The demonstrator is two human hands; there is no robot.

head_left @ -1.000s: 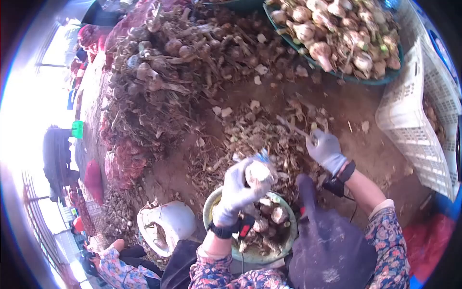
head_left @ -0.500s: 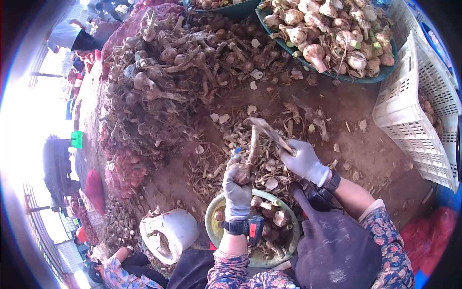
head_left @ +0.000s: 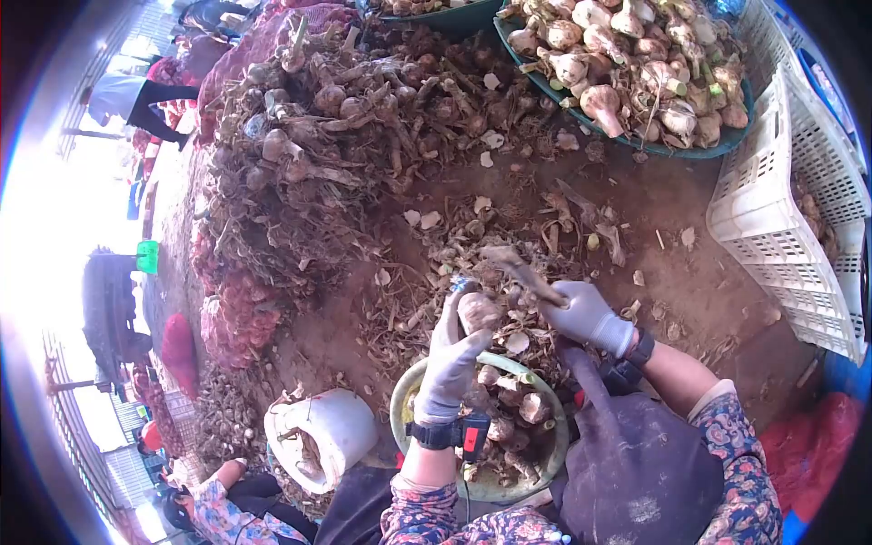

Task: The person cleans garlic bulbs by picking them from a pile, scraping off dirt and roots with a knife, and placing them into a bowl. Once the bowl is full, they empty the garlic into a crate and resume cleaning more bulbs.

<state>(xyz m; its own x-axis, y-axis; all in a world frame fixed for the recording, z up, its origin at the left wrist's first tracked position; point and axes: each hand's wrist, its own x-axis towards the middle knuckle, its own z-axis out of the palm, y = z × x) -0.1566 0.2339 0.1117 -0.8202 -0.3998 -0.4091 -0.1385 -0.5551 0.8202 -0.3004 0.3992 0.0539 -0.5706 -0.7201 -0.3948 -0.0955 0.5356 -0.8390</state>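
Observation:
My left hand (head_left: 447,354), in a grey glove, holds a garlic bulb (head_left: 479,312) between thumb and fingers. No long stalk shows on it. A bit of blue (head_left: 460,284) shows at the fingertips. In my right hand (head_left: 589,317), also gloved, is a knife (head_left: 524,272) by its handle, its soiled blade pointing up and left, close to the bulb but apart from it. Below my left hand stands a round green basin (head_left: 397,400) with several trimmed bulbs (head_left: 534,409). Cut stalks and peelings (head_left: 445,250) litter the ground beyond my hands.
A large heap of untrimmed garlic (head_left: 309,173) lies ahead left. At the upper right are a full green tub of garlic (head_left: 627,77) and white plastic crates (head_left: 772,213). A white bucket (head_left: 350,427) tips beside the basin. Another person (head_left: 232,500) sits at lower left.
The long stalk that stood up from the bulb is gone. My left hand has turned and risen slightly, and the knife has dropped lower, nearer the bulb.

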